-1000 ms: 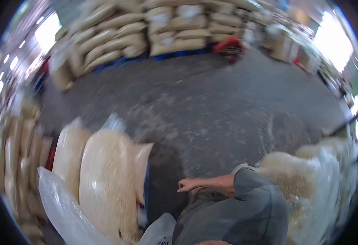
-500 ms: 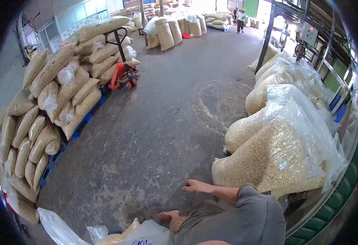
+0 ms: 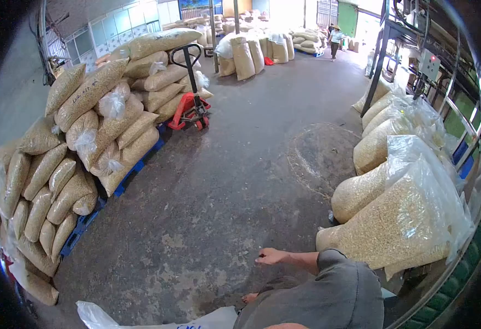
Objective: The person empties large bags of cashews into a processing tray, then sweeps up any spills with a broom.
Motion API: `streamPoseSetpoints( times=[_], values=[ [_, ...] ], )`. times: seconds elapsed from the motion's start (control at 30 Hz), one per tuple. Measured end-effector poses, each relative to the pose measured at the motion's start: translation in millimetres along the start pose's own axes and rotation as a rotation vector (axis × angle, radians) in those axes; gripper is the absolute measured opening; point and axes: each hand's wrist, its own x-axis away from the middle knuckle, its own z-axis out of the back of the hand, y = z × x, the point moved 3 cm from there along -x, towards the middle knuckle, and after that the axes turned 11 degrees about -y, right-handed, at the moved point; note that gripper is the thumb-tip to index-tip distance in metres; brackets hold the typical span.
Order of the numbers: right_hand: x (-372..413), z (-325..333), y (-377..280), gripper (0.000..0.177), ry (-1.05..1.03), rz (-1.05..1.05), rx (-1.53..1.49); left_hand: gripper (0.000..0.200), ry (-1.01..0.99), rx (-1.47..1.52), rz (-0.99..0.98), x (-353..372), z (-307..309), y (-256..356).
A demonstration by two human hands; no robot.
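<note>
My right hand (image 3: 273, 256) reaches out from a grey short sleeve (image 3: 336, 257) over the dark floor. Its fingers are loosely bent and a little apart, with nothing seen in them. It touches nothing. My left hand does not show; a strip of bare skin (image 3: 287, 325) at the bottom edge is too cut off to tell what it is. Near my body at the bottom lies a white plastic sack (image 3: 207, 319) with blue marking, mostly out of frame. Part of a bare foot (image 3: 249, 298) shows below the hand. Closest on the right stands a large clear bag of pale grain-like pieces (image 3: 391, 219).
Filled sacks (image 3: 92, 98) are piled on blue pallets (image 3: 81, 233) at left. A red pallet jack (image 3: 188, 112) stands beside them. More bags (image 3: 380, 143) line the right side by a metal post (image 3: 375, 71). Farther off are upright sacks (image 3: 243, 57) and a person (image 3: 336, 41).
The view has shifted, so the piles and bags sit lower and farther right. My right hand appears slightly right and lower. Less of the white sack and the foot shows.
</note>
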Motion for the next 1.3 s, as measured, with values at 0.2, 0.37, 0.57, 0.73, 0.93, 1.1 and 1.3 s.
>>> streamPoseSetpoints(
  times=[0.2, 0.37, 0.57, 0.73, 0.93, 1.1, 1.3],
  values=[
    [-32, -12, 29, 0.051, 0.234, -0.117, -0.079, 0.051, -0.061, -0.015, 0.118, -67, 30, 0],
    [-63, -54, 86, 0.043, -0.017, -0.35, -0.204, 0.05, 0.024, 0.004, 0.201, -98, 89, -9],
    [-175, -40, 42, 0.029, -0.075, 0.333, 0.295, 0.05, 0.251, 0.056, 0.256, -118, 163, -1],
    [-325, 57, -130, 0.023, -0.08, -0.281, -0.28, 0.047, 0.727, -0.399, 0.397, -55, 181, 62],
    [-586, 116, -326, 0.023, 0.054, 0.166, -0.37, 0.052, 0.92, -0.299, 0.446, -81, 231, 32],
    [-689, 57, -516, 0.028, -0.17, 0.297, 0.186, 0.049, 1.086, -0.129, 0.471, -65, 252, -13],
    [-740, -94, -634, 0.029, -0.311, 0.386, 0.352, 0.051, 1.148, 0.05, 0.379, -93, 329, -39]
  ],
)
